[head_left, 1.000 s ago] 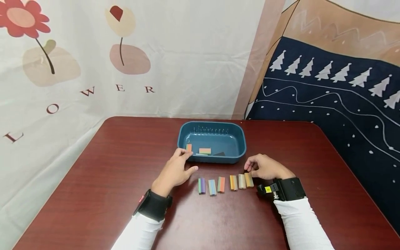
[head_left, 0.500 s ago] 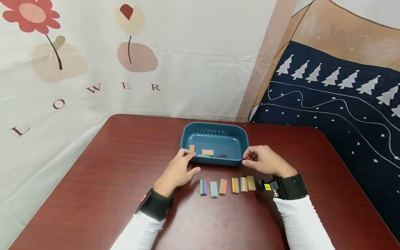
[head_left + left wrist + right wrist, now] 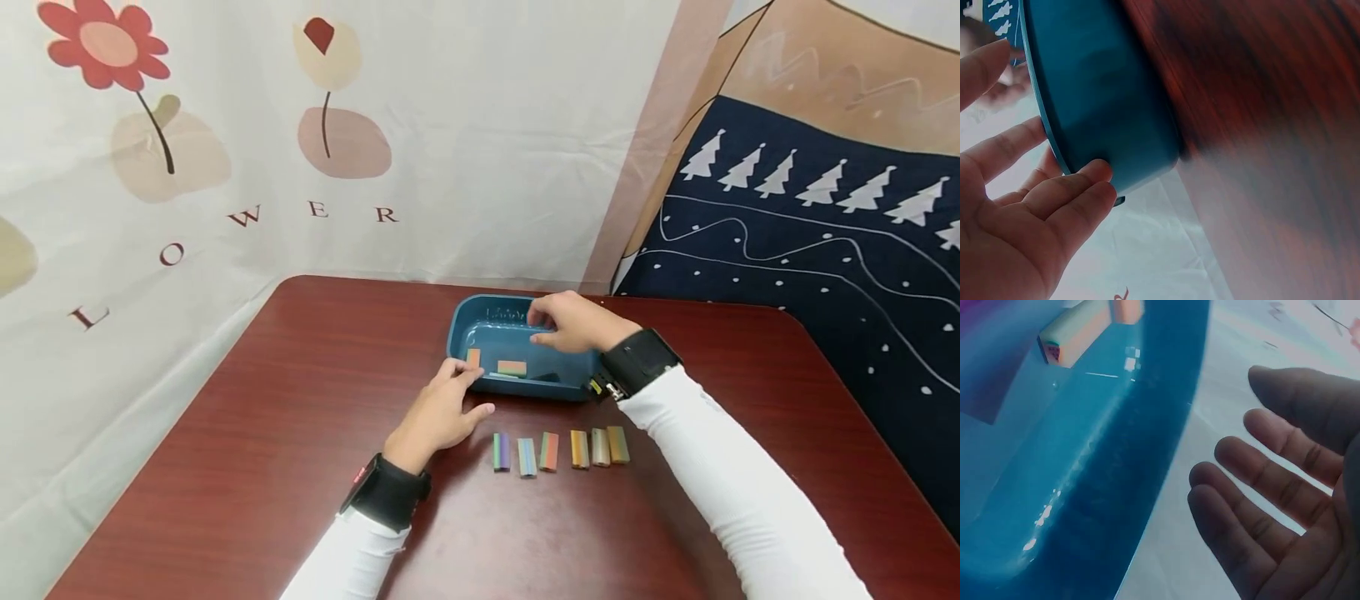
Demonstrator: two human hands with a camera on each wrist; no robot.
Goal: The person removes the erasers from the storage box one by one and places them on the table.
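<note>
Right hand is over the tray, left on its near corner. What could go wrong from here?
1. The right hand hovers empty above the blue tray; reaching for the blocks inside, it may nudge them together.
2. The left hand only touches the tray's near left corner, so the tray could slide on the table.
3. The right sleeve passes close to the row of blocks and might sweep them.
</note>
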